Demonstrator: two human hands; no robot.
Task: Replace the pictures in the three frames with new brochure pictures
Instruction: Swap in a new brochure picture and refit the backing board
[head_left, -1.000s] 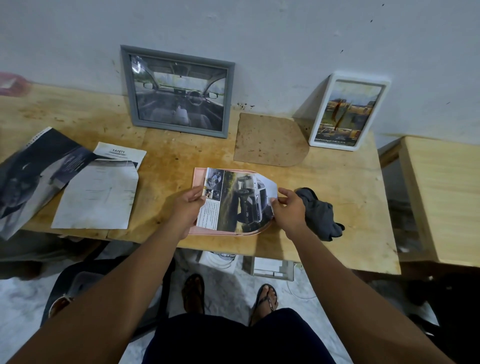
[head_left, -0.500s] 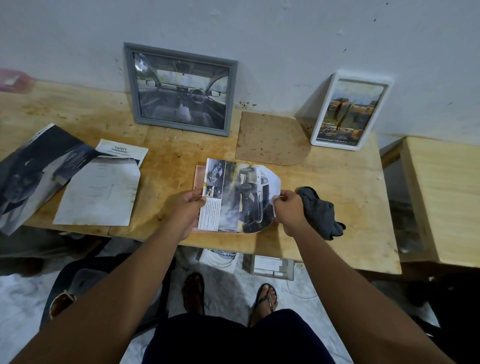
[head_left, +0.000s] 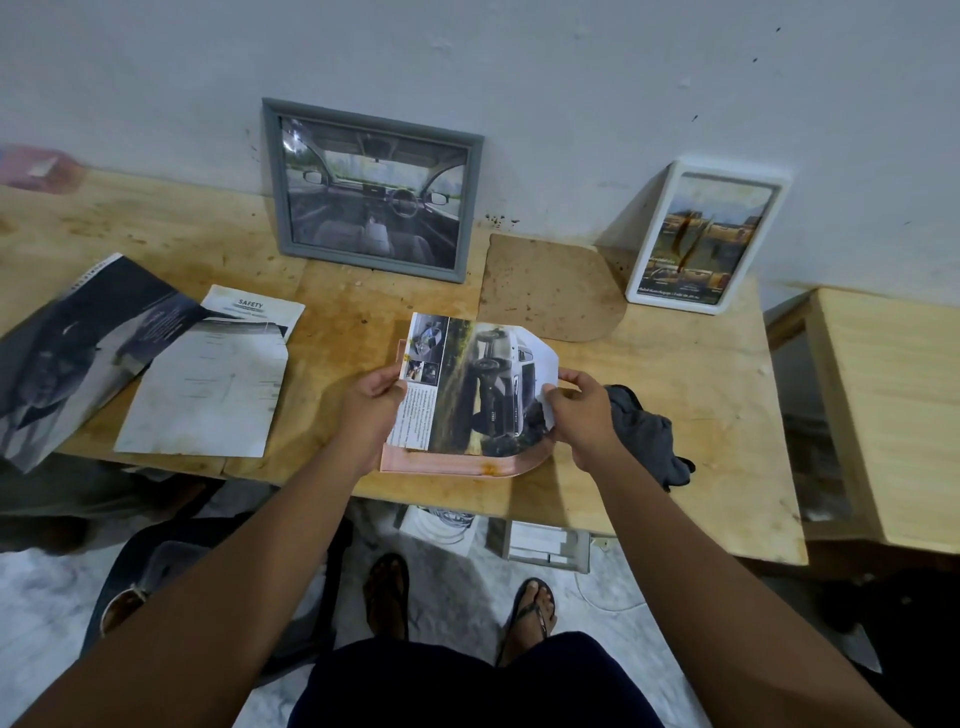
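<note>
A person stands at a wooden counter (head_left: 701, 415) and holds a brochure picture (head_left: 467, 384) with both hands. The left hand (head_left: 371, 400) pinches the left edge of the picture, with the thumb on top. Its grip is tight on the paper. The right hand (head_left: 576, 410) pinches the right edge, where the white paper curls up a bit. Its grip is tight on the paper too.

The picture is over a pink frame (head_left: 452, 465) that lies flat near the front edge of the counter. The long side of the frame runs left to right, and its round end points right. Only the left side and the near strip of the frame show. I cannot tell if the picture touches the frame. The picture is turned sideways, so the car in it runs from the wall side toward the person. The small photos and the words are on its left side.

A brown board (head_left: 545, 291) with a round corner lies flat just behind the picture. A dark cloth (head_left: 644, 436) sits just beside the right hand. A grey frame (head_left: 272, 182) and a white frame (head_left: 670, 304) lean on the wall. Loose brochure pages (head_left: 208, 395) lie at the left of the counter.
</note>
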